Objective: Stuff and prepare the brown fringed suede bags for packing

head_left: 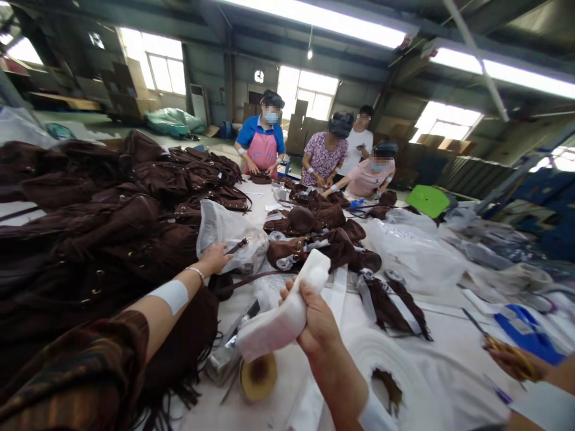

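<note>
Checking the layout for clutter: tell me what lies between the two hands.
In the head view, a brown strap and bare white table lie between the left hand and right hand.

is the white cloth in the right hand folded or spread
Folded: the white cloth is a thick bunched wad gripped in the right hand, not laid flat.

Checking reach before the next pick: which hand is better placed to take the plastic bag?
Left, probably. The left hand already touches the plastic bag, while the right hand is full, gripping a white foam sheet.
</note>
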A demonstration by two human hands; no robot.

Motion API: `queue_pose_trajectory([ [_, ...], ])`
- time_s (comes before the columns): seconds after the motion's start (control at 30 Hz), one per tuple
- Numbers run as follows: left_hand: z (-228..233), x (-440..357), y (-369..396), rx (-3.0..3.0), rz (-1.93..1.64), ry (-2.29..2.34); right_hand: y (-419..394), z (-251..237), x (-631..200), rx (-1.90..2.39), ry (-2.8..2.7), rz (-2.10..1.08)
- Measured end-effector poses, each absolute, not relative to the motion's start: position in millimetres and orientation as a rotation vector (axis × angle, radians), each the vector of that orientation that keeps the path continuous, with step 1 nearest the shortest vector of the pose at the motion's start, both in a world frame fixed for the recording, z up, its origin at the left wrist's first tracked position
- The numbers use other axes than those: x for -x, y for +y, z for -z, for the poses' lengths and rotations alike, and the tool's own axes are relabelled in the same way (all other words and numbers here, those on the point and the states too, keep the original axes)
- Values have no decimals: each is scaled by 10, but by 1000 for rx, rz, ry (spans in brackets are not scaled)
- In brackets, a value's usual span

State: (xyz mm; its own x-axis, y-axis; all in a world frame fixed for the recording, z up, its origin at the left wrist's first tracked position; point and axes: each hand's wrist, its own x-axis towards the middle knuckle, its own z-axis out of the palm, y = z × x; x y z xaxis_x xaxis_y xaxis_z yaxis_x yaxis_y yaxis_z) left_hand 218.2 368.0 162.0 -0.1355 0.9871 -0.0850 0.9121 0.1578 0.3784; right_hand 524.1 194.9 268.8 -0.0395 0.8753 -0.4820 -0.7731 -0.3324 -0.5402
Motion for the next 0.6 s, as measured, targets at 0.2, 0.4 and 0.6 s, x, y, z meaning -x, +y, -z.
queue_pose_trajectory([
  [0.2,-1601,-2011,3661,-1768,-479,1897,2486,-2497,-4550,911,-156,-1773],
  [0.4,-1725,-1951,3462,-1585,-831,1685,2803,-2192,-4201,841,-250,-1871],
  [0.6,-1954,-1973,3129,-1501,-1074,1533,3076,-2024,-3877,769,-358,-1979],
])
